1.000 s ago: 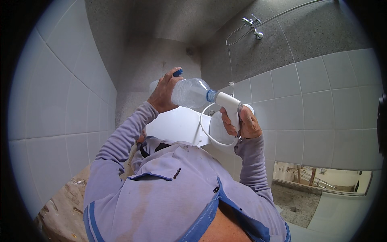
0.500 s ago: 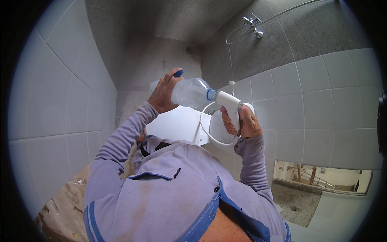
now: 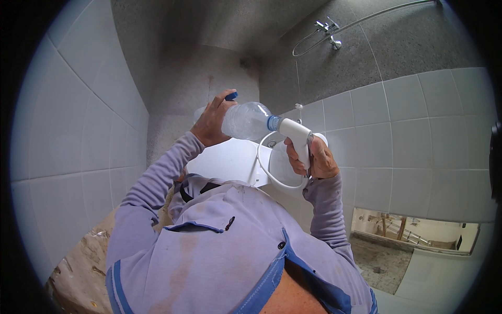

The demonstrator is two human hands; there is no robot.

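Note:
My left hand (image 3: 213,121) is wrapped round a clear plastic bottle (image 3: 248,120), which lies tilted on its side with its neck toward the right. A blue bottle cap (image 3: 231,96) sits at the fingertips of that same hand. In my right hand (image 3: 320,158) is a white bidet sprayer (image 3: 295,133). The sprayer's head meets the bottle's mouth. From the sprayer's lower end a white hose (image 3: 265,166) loops down and to the left. Whether water is flowing into the bottle cannot be made out.
Below the hands is a white toilet with its lid (image 3: 222,159) down. A chrome shower mixer (image 3: 327,27) with a hose hangs on the dark wall beyond. White tiled walls (image 3: 68,120) close in on both sides. A mirror-like opening (image 3: 415,230) is at lower right.
Both hands keep the bottle and sprayer in nearly the same place. The view has shifted very slightly.

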